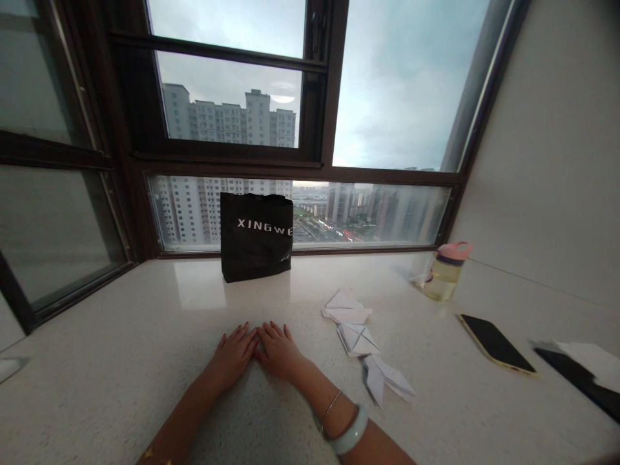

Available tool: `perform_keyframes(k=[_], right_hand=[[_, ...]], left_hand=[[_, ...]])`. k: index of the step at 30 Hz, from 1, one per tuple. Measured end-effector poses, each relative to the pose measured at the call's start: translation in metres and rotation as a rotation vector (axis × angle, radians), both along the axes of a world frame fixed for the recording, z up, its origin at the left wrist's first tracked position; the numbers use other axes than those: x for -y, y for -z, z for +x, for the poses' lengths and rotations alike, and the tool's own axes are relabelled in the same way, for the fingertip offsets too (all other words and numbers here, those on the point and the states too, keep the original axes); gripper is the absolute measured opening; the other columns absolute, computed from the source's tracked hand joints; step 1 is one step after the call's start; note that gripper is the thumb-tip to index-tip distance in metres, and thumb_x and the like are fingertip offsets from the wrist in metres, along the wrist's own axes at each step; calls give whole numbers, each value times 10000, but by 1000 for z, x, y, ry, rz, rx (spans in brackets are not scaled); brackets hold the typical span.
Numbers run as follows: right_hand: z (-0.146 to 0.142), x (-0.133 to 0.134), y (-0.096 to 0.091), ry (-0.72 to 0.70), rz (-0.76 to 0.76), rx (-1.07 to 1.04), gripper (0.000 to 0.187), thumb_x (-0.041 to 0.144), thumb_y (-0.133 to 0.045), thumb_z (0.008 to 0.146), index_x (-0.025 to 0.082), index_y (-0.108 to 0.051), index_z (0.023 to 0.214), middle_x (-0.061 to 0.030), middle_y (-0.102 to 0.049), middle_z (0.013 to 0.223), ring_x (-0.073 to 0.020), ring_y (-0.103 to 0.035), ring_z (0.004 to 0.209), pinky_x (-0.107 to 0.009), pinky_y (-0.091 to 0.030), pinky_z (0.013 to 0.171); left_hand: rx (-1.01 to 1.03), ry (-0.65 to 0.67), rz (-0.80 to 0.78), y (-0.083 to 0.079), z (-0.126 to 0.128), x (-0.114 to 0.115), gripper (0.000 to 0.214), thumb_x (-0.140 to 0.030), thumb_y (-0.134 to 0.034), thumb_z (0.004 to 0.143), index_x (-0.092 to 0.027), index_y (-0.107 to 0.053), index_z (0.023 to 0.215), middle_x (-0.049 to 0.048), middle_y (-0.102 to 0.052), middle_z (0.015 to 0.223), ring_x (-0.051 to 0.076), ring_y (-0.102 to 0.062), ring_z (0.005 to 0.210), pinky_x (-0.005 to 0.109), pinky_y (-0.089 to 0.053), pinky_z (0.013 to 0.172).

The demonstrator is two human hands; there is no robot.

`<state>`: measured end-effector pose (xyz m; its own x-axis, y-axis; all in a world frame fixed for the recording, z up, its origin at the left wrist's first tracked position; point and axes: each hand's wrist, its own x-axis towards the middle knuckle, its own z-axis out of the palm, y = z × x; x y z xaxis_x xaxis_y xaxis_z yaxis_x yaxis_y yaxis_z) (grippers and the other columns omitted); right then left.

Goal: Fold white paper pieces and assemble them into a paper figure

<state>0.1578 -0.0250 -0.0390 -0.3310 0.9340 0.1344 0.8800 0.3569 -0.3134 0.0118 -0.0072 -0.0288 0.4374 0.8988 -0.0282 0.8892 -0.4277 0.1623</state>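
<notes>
My left hand (pixel 233 356) lies flat on the pale speckled countertop (pixel 121 361), fingers stretched out and pointing away from me. Beside it, my right hand (pixel 277 351) rests palm down as well, its fingertips meeting those of the left. Neither hand holds anything. To the right of my right hand are three folded white paper pieces: a flat one with pointed ends (pixel 346 307), a squarish one with crossing creases (pixel 358 339), and a winged one (pixel 385 380) closest to me. A bracelet and a pale green bangle (pixel 351 431) circle my right forearm.
A black paper bag (pixel 256 239) with white lettering stands by the window. At the right are a bottle with a pink lid (pixel 444 274), a phone (pixel 496 342) and a dark flat object (pixel 581 381) partly under white paper (pixel 593 361). A white object (pixel 10 368) sits at the left edge.
</notes>
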Motion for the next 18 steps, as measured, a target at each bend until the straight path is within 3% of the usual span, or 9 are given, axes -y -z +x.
perform_keyframes(k=[6,18], right_hand=[[0,-1,2,7,10,-1,503,371,-355,880,159,-355,1336,-155,-378,1397,-284,-262,1315,-554,-215,1032],[1,1,-2,-6,-14,7,542,385,-351,874,102,-354,1336,-173,-362,1402,-308,-247,1316,-564,-207,1032]], left_hand=[[11,1,0,-1,0,1,520,-348,-166,894,-172,-361,1343,110,-291,1443,233,-225,1335,470,-208,1048],[5,-16,-28,-4,2,3,525,-353,-154,900,-168,-343,1354,102,-271,1452,231,-212,1340,465,-189,1060]])
